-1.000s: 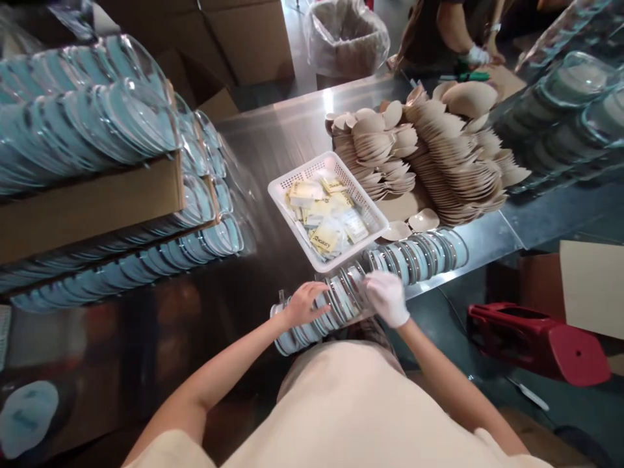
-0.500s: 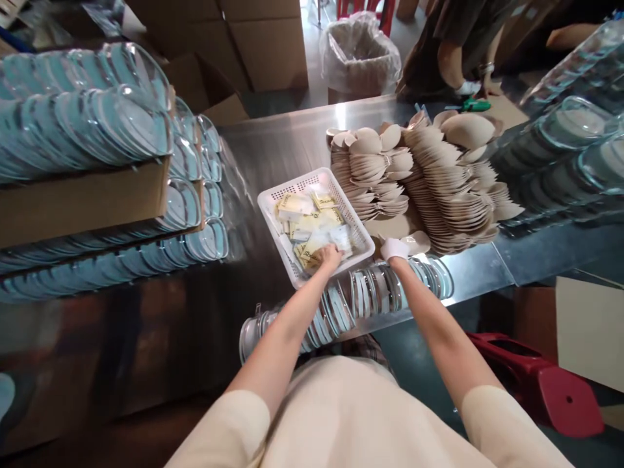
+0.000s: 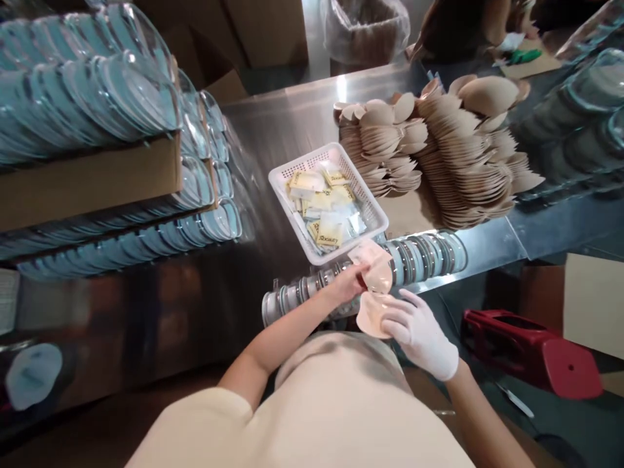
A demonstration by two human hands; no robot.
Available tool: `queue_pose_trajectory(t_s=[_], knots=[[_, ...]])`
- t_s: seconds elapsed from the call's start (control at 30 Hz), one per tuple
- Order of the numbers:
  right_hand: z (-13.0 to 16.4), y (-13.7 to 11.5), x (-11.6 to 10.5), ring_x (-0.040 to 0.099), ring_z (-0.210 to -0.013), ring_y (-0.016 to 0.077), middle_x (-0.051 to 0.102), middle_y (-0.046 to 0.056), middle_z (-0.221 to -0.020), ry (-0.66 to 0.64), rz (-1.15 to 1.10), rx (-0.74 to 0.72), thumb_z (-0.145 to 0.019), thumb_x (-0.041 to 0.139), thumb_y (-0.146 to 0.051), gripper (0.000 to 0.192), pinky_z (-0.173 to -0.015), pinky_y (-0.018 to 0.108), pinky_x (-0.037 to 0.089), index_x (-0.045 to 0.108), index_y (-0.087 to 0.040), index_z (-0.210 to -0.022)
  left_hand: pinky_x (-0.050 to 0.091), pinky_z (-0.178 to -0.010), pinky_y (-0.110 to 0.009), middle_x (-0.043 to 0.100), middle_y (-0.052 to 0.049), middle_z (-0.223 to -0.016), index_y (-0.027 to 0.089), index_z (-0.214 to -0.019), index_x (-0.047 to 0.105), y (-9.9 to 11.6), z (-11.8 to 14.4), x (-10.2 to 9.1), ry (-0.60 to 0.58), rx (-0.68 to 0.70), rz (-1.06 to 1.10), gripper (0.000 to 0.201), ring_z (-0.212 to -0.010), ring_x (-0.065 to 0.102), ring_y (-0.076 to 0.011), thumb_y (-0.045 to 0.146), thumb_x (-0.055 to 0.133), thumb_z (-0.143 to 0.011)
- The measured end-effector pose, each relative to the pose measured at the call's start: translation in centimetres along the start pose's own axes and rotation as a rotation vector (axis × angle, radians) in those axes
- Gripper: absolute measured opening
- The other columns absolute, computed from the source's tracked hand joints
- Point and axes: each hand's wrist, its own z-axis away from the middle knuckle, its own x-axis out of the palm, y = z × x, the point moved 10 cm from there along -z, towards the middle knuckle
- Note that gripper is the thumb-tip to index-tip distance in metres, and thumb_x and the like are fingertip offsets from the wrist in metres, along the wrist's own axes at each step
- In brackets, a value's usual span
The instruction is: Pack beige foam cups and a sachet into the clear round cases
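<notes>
A beige stick-on bra (image 3: 380, 278), two cups joined in the middle, is held between my hands above the front edge of the table. My left hand (image 3: 348, 284), bare, grips the upper cup with its fingers closed; whether a packet is also in them I cannot tell. My right hand (image 3: 416, 335), in a white glove, pinches the lower cup. Just beyond my hands stands a white plastic basket (image 3: 299, 237) of small packets (image 3: 329, 231) with yellow print. A row of clear plastic cases (image 3: 426, 257) stands along the table edge, partly behind the bra.
Stacked beige bra cups (image 3: 472, 162) lie at the back right on cardboard. Stacked clear cases with pale blue inserts (image 3: 97, 104) rise at the left, more at the far right. A red stool (image 3: 531, 354) stands below right. Beyond the table are a lined bin (image 3: 365, 39) and another person's arms.
My left hand has left the basket and my right hand has come back from beside the stacks. Both now hold the bra close to my body. The view has shifted slightly.
</notes>
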Motion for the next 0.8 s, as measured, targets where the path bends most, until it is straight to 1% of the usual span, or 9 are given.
queue_pose_trajectory(t_s=[0.1,0.2,0.27,0.37,0.43,0.57,0.63,0.7,0.8], knots=[[1.3,-1.8,0.5,0.066,-0.126,0.0274,0.077,-0.001,-0.111,0.200,-0.118,0.049,-0.091,0.068,-0.032,0.007,-0.124,0.062,0.032,0.074,-0.036,-0.094,0.057,-0.100,-0.044,0.075,-0.012,-0.118,0.018,-0.114,0.064,-0.3,2.3,-0.6,0.049,0.290,-0.109,0.045,-0.109,0.072,-0.0277,0.036,0.083,-0.077],[5.2,2.5,0.5,0.056,-0.139,0.0321,0.066,0.007,-0.137,0.708,-0.308,0.425,-0.090,0.068,-0.051,0.032,-0.121,0.062,0.038,0.067,-0.031,-0.116,0.052,-0.107,-0.046,0.070,-0.011,-0.127,0.021,-0.129,0.055,-1.7,5.3,-0.8,0.031,0.496,-0.411,0.052,-0.118,0.068,-0.0268,0.032,0.075,-0.082],[7.5,5.8,4.7,0.063,-0.129,0.0329,0.063,0.012,-0.139,0.858,-0.588,0.703,-0.086,0.066,-0.061,0.056,-0.108,0.058,0.052,0.058,-0.028,-0.131,0.050,-0.110,-0.049,0.068,-0.011,-0.127,0.022,-0.136,0.049,-3.5,7.1,-0.4,-0.017,0.587,-0.657,0.055,-0.121,0.065,-0.0278,0.031,0.070,-0.085],[8.6,7.8,13.2,0.072,-0.100,0.0318,0.070,0.012,-0.122,0.790,-0.991,0.981,-0.074,0.072,-0.066,0.070,-0.086,0.051,0.063,0.056,-0.025,-0.130,0.042,-0.116,-0.058,0.063,-0.016,-0.130,0.021,-0.133,0.051,-6.2,9.4,-0.8,-0.055,0.689,-0.965,0.049,-0.130,0.057,-0.0346,0.032,0.067,-0.087],[9.5,7.7,16.4,0.073,-0.094,0.0304,0.072,0.011,-0.118,0.769,-1.053,1.073,-0.069,0.077,-0.059,0.070,-0.079,0.046,0.064,0.058,-0.024,-0.125,0.040,-0.117,-0.059,0.060,-0.019,-0.134,0.019,-0.131,0.053,-6.7,11.2,-2.4,-0.032,0.733,-1.068,0.044,-0.133,0.054,-0.0357,0.038,0.063,-0.093],[10.5,7.1,17.8,0.071,-0.101,0.0318,0.071,0.013,-0.123,0.713,-0.876,1.103,-0.068,0.078,-0.057,0.074,-0.082,0.044,0.063,0.060,-0.021,-0.129,0.044,-0.117,-0.046,0.062,-0.016,-0.139,0.022,-0.143,0.051,-3.7,15.9,-8.6,-0.092,0.805,-1.157,0.049,-0.134,0.057,-0.0279,0.051,0.051,-0.103],[9.5,6.0,17.0,0.068,-0.110,0.0333,0.068,0.014,-0.129,0.641,-0.619,1.062,-0.069,0.078,-0.055,0.077,-0.094,0.049,0.060,0.058,-0.020,-0.135,0.032,-0.126,-0.052,0.063,-0.015,-0.144,0.023,-0.142,0.057,-0.5,17.6,-13.1,0.007,0.816,-1.343,0.055,-0.143,0.051,-0.0319,0.056,0.060,-0.099],[6.2,3.7,16.7,0.064,-0.120,0.0331,0.064,0.014,-0.135,0.514,-0.330,0.928,-0.074,0.076,-0.048,0.075,-0.105,0.049,0.055,0.057,-0.019,-0.140,0.014,-0.131,-0.061,0.054,-0.016,-0.157,0.021,-0.149,0.054,2.2,17.9,-17.1,0.103,0.780,-1.554,0.071,-0.155,0.036,-0.0377,0.060,0.070,-0.092],[-1.3,-0.8,19.7,0.065,-0.112,0.0277,0.058,0.014,-0.139,0.211,-0.015,0.734,-0.085,0.068,-0.032,0.064,-0.098,0.041,0.057,0.055,-0.023,-0.146,0.015,-0.132,-0.059,0.039,-0.017,-0.168,0.017,-0.160,0.042,3.3,16.6,-20.3,0.093,0.689,-1.715,0.091,-0.160,0.026,-0.0373,0.058,0.076,-0.086]])
